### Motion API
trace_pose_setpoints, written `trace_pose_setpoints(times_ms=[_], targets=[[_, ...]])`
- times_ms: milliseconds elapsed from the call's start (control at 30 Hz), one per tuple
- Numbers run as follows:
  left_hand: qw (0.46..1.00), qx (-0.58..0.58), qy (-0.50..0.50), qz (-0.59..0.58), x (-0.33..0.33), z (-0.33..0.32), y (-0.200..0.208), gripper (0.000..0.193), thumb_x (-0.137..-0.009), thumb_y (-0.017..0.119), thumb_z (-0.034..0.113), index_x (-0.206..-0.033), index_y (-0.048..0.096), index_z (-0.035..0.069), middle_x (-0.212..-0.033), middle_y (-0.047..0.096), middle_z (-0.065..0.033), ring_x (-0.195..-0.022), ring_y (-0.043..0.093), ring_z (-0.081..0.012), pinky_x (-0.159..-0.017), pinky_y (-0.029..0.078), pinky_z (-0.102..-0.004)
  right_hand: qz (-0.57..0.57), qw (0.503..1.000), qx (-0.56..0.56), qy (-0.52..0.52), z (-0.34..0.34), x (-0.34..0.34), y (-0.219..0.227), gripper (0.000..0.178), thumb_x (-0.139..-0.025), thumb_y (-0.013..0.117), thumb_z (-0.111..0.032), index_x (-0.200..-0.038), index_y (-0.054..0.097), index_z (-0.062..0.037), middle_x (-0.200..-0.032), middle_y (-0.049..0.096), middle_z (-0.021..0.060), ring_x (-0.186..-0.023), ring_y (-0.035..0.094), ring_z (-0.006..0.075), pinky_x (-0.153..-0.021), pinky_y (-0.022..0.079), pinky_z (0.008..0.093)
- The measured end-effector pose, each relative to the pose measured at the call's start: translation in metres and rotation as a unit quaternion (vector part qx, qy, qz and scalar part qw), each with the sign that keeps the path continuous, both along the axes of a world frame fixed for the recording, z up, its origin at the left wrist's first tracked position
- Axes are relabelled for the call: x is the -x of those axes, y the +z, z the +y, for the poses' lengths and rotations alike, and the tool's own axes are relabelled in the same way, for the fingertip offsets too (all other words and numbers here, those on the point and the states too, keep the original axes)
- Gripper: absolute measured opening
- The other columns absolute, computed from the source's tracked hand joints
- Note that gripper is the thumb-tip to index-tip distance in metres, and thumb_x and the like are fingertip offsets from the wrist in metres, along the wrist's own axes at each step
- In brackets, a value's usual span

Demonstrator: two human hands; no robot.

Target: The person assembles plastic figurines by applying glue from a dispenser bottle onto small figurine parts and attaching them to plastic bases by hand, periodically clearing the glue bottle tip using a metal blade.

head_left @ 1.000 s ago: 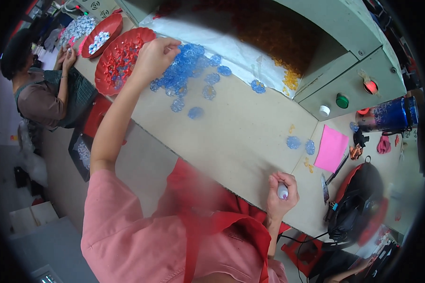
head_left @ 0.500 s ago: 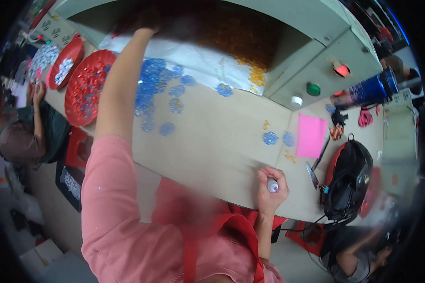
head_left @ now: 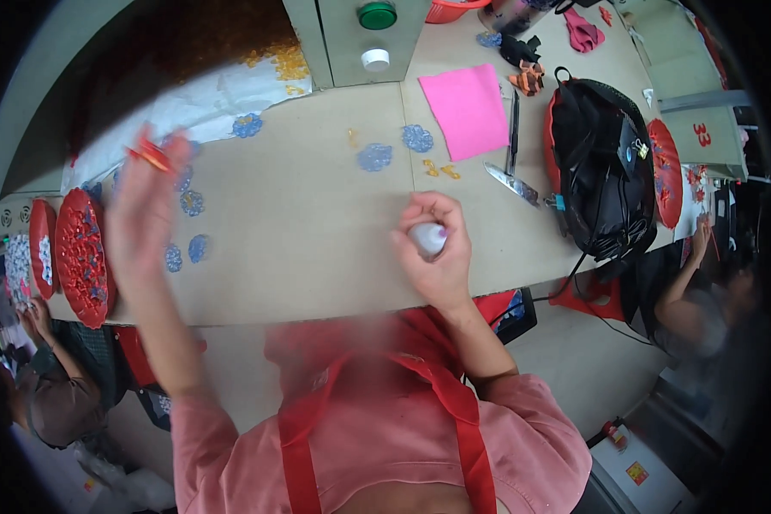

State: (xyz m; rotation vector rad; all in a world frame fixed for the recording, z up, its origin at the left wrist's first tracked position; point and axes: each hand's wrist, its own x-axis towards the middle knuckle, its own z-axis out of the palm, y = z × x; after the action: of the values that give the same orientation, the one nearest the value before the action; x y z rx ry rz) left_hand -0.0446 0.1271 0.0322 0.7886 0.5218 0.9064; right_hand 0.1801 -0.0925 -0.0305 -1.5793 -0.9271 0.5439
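Smeared by motion, my left hand (head_left: 137, 218) is over the left part of the table, with a small red piece (head_left: 151, 155) pinched at its fingertips. My right hand (head_left: 447, 264) is wrapped round a small white squeeze bottle (head_left: 426, 239) with a purple tip, near the table's front. Beyond it lie two translucent blue flower-shaped pieces (head_left: 374, 157) and small amber pieces (head_left: 439, 170). More blue flower-shaped pieces (head_left: 193, 203) lie beside my left hand, which partly hides them.
A grey cabinet (head_left: 364, 47) with an open, dark bay stands at the back. Red trays (head_left: 84, 257) of small pieces are on the left. Towards the right lie a pink sheet (head_left: 464, 111), a knife (head_left: 512, 183) and a black bag (head_left: 604, 171). Other people sit at both sides.
My left hand has come out of the dark bay, back over the table, with a red piece in it. My right hand still holds the bottle. The view has swung to the right.
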Motion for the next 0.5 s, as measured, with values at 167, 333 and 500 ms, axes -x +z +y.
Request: trace_pose_setpoints(times_ms=[167,333,500], targets=[[0.982,0.142,-0.121,-0.033,-0.062,-0.1,-0.041,0.046,-0.083,0.056,0.002,-0.126,0.039,-0.002,-0.122,0.044,-0.0224,-0.1,0.056,-0.0277,-0.088,0.046,-0.0326,0.22,0.974,0.006,0.061,-0.012,-0.012,0.013,0.037,-0.079,0.051,0.007,-0.112,0.039,-0.0045,-0.083,0.05,0.0045,-0.078,0.053,0.011,-0.069,0.045,0.0239],[0.688,-0.507,0.07,0.515,-0.098,-0.109,-0.04,0.032,-0.076,0.062,-0.001,-0.107,0.059,0.004,-0.11,0.053,-0.0128,-0.084,0.058,-0.0225,-0.076,0.046,-0.0307,0.167,0.986,0.011,-0.006,-0.045,-0.036,0.013,0.037,-0.08,0.055,0.004,-0.113,0.04,-0.0036,-0.087,0.053,0.0053,-0.083,0.054,0.0127,-0.076,0.044,0.0255],[0.646,-0.624,0.073,0.434,-0.155,-0.116,-0.008,0.031,-0.073,0.063,-0.001,-0.103,0.061,0.006,-0.101,0.055,-0.0117,-0.087,0.057,-0.0253,-0.074,0.046,-0.0324,0.266,0.962,-0.052,-0.027,-0.062,-0.042,0.017,0.049,-0.079,0.06,0.003,-0.123,0.037,-0.0014,-0.096,0.057,0.0085,-0.09,0.054,0.0133,-0.079,0.043,0.0255]])
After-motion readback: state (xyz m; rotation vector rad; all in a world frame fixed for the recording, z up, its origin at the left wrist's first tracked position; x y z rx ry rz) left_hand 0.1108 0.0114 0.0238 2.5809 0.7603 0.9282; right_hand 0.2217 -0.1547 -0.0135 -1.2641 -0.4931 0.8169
